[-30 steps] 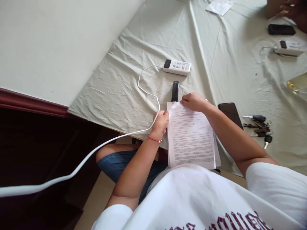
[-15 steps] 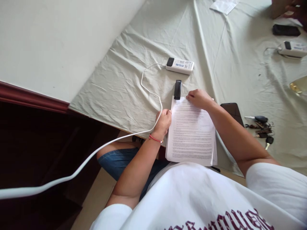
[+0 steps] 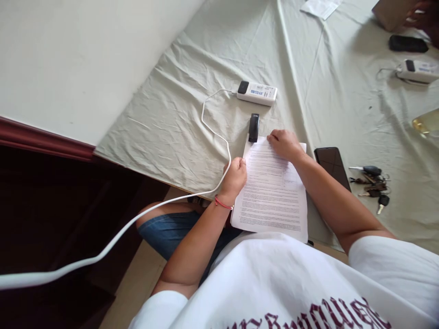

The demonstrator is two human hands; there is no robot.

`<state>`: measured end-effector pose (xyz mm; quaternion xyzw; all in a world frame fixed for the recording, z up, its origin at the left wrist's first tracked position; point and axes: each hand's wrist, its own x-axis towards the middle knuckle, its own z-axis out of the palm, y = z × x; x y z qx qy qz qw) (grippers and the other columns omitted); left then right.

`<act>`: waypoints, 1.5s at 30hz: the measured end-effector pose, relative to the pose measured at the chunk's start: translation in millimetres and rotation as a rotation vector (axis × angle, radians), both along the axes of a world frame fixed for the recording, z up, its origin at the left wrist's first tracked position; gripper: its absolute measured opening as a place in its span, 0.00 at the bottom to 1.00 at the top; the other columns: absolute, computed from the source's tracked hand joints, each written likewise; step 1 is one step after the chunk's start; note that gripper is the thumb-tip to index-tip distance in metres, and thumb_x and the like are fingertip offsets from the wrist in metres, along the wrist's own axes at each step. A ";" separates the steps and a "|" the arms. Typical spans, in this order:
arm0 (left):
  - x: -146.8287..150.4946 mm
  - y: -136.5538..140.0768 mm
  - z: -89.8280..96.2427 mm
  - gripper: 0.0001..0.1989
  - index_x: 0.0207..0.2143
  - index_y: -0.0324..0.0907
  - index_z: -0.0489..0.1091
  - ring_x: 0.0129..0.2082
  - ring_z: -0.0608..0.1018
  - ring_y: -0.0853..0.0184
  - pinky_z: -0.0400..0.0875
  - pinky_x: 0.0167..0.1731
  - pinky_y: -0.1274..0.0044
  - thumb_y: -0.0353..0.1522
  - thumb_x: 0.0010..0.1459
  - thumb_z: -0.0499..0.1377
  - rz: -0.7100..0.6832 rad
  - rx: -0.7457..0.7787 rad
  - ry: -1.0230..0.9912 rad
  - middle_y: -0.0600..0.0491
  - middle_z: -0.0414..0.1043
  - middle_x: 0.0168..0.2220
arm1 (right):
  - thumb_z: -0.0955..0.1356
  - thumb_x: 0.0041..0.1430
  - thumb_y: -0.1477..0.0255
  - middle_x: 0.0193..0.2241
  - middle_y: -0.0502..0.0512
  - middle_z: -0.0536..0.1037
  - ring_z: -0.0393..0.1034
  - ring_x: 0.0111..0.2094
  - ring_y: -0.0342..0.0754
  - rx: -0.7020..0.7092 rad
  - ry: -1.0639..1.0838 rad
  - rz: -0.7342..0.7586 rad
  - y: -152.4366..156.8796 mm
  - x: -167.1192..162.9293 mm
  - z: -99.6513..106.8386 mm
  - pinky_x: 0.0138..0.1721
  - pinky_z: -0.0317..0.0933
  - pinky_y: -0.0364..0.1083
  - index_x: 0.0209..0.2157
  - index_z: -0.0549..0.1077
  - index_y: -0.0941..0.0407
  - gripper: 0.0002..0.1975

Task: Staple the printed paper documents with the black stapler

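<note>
Printed sheets [image 3: 270,196] nearside of the black stapler [image 3: 254,127], corner at its tip; left hand [image 3: 234,177] pinches their edge, right hand [image 3: 284,144] sits curled right of the stapler, whether pinching I can't tell!

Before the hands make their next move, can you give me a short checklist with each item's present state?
1. Left hand gripping the left edge of the stack of white printed paper: ok.
2. Right hand at the top edge of the stack: ok.
3. Black oblong stapler at the stack's top-left corner: ok, its near end overlaps the corner in this view.
4. Corner seated between the stapler's jaws: cannot tell, the stapler's body hides it.
5. Sheets flush all round: cannot tell, the right arm covers part of the edge.
6. Long white cable clear of the left hand in view: not ok, it crosses in front.
</note>
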<state>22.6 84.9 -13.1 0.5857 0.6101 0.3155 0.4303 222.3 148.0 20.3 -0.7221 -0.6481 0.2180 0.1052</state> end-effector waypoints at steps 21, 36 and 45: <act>2.1 2.4 7.4 0.18 0.22 0.45 0.57 0.25 0.66 0.66 0.57 0.31 0.73 0.33 0.68 0.49 -0.027 0.006 0.154 0.56 0.60 0.21 | 0.64 0.66 0.66 0.53 0.64 0.72 0.65 0.56 0.63 0.271 0.096 0.160 28.7 -6.8 2.0 0.59 0.60 0.66 0.56 0.70 0.53 0.18; 1.6 0.6 8.0 0.16 0.25 0.44 0.63 0.28 0.70 0.64 0.58 0.32 0.73 0.33 0.68 0.49 -0.022 0.009 0.237 0.54 0.67 0.23 | 0.58 0.72 0.63 0.65 0.57 0.69 0.56 0.69 0.58 0.285 0.098 0.301 58.9 -43.7 -19.8 0.69 0.52 0.63 0.59 0.74 0.53 0.22; -0.2 4.0 8.8 0.17 0.25 0.43 0.66 0.27 0.71 0.65 0.59 0.32 0.73 0.32 0.68 0.50 -0.079 -0.023 0.242 0.53 0.69 0.24 | 0.59 0.72 0.61 0.71 0.54 0.58 0.45 0.73 0.59 0.210 0.097 0.298 62.2 -36.5 -32.7 0.70 0.41 0.70 0.64 0.68 0.49 0.23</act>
